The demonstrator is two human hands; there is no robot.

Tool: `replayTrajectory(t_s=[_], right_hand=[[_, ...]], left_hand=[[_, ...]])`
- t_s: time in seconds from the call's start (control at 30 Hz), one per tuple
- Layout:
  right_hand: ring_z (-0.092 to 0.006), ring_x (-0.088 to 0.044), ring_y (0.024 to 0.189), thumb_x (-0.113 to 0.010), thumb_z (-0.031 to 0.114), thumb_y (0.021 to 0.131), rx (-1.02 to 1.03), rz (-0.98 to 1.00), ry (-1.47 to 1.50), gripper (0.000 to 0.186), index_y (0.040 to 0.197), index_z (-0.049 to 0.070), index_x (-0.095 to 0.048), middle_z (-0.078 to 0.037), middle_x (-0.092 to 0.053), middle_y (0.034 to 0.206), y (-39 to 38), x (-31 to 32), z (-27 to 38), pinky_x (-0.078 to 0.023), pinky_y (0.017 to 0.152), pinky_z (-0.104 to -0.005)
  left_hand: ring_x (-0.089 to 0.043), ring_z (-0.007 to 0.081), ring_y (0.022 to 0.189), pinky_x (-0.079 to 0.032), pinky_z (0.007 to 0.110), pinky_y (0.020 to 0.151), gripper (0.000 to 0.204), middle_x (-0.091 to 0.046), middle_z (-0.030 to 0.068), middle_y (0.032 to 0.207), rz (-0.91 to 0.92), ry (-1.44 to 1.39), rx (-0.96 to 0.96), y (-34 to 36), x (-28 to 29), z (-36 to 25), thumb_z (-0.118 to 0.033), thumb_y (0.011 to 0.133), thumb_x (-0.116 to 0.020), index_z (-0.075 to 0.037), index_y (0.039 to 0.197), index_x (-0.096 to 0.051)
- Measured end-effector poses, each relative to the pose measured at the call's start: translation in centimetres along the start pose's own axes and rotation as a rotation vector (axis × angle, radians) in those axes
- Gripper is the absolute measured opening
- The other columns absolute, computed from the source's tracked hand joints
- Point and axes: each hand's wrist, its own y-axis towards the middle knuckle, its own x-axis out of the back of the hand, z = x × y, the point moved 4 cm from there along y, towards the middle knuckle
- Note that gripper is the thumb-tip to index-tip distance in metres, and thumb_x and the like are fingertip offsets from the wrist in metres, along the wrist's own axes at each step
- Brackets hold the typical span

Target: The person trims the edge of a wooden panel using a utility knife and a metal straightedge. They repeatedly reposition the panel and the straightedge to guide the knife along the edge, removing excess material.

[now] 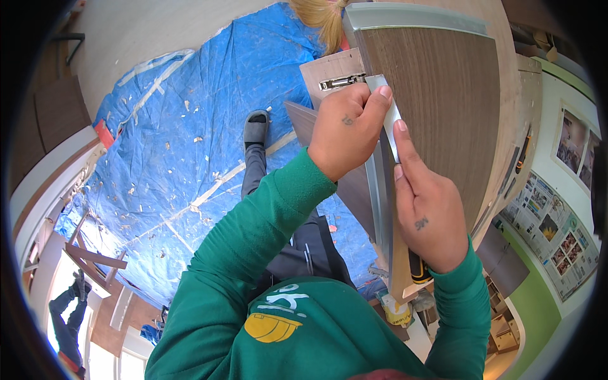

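Note:
A chisel with a flat silver blade and a black and yellow handle lies along the edge of a brown wood-grain panel. My right hand is wrapped round it, the forefinger stretched along the blade and the handle's end showing below the palm. My left hand is closed in a fist near the blade's far end, its thumb pressed on the metal; its curled fingers are hidden underneath. A metal hinge sits on a smaller board just beyond the left hand. A silver edge strip runs beside the panel.
Blue sheeting with tape and scraps covers the floor. A person's blond hair shows beyond the panel. Another black and orange tool rests at the right. A yellow and white container stands below the panel. Another person's legs appear lower left.

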Motion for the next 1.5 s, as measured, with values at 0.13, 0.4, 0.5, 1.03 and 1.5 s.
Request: replayTrajectory(t_s=[0.13, 0.4, 0.5, 1.03, 1.5], right_hand=[[-0.0451, -0.063, 0.068, -0.057, 0.005, 0.102, 0.035, -0.040, 0.012, 0.066, 0.164, 0.007, -0.037, -0.023, -0.062, 0.075, -0.2, -0.2, -0.3, -0.049, 0.063, -0.0534], [-0.0464, -0.063, 0.068, -0.057, 0.005, 0.102, -0.014, -0.028, 0.040, 0.064, 0.163, 0.007, -0.039, -0.024, -0.061, 0.075, 0.2, -0.1, 0.1, -0.049, 0.064, -0.0539], [-0.0466, -0.063, 0.069, -0.057, 0.005, 0.102, 0.012, -0.048, 0.043, 0.064, 0.163, 0.007, -0.039, -0.025, -0.061, 0.075, 0.1, -0.3, -0.1, -0.048, 0.064, -0.0543], [-0.0495, -0.063, 0.071, -0.056, 0.006, 0.102, -0.003, -0.079, 0.028, 0.060, 0.161, 0.006, -0.043, -0.027, -0.063, 0.077, 0.4, -0.5, 0.3, -0.048, 0.065, -0.0565], [-0.0501, -0.064, 0.071, -0.055, 0.007, 0.103, -0.014, -0.068, 0.038, 0.058, 0.159, 0.005, -0.044, -0.027, -0.064, 0.077, 1.6, 0.3, 0.8, -0.048, 0.065, -0.0570]], left_hand=[[-0.046, 0.0192, 0.058, -0.041, 0.041, 0.055, 0.046, -0.053, 0.0163, 0.061, 0.008, 0.019, -0.006, 0.2, 0.0, -0.2, -0.031, 0.105, -0.063, 0.003, 0.074, -0.059], [-0.050, 0.0225, 0.056, -0.043, 0.042, 0.055, 0.047, -0.055, 0.0182, 0.060, 0.001, 0.026, -0.057, 0.2, 0.0, -0.3, -0.032, 0.106, -0.061, 0.004, 0.075, -0.061], [-0.052, 0.0229, 0.056, -0.044, 0.042, 0.056, 0.047, -0.057, 0.0179, 0.061, -0.002, 0.030, -0.027, 0.5, 0.1, -0.4, -0.032, 0.106, -0.060, 0.004, 0.075, -0.062], [-0.055, 0.0217, 0.054, -0.046, 0.042, 0.055, 0.048, -0.057, 0.0151, 0.059, -0.013, 0.068, -0.050, 0.6, 0.4, -0.5, -0.033, 0.105, -0.061, 0.004, 0.075, -0.063], [-0.055, 0.0234, 0.052, -0.047, 0.043, 0.055, 0.049, -0.059, 0.0174, 0.059, -0.043, 0.088, -0.064, 2.0, 0.9, -1.6, -0.034, 0.104, -0.059, 0.005, 0.075, -0.063]])
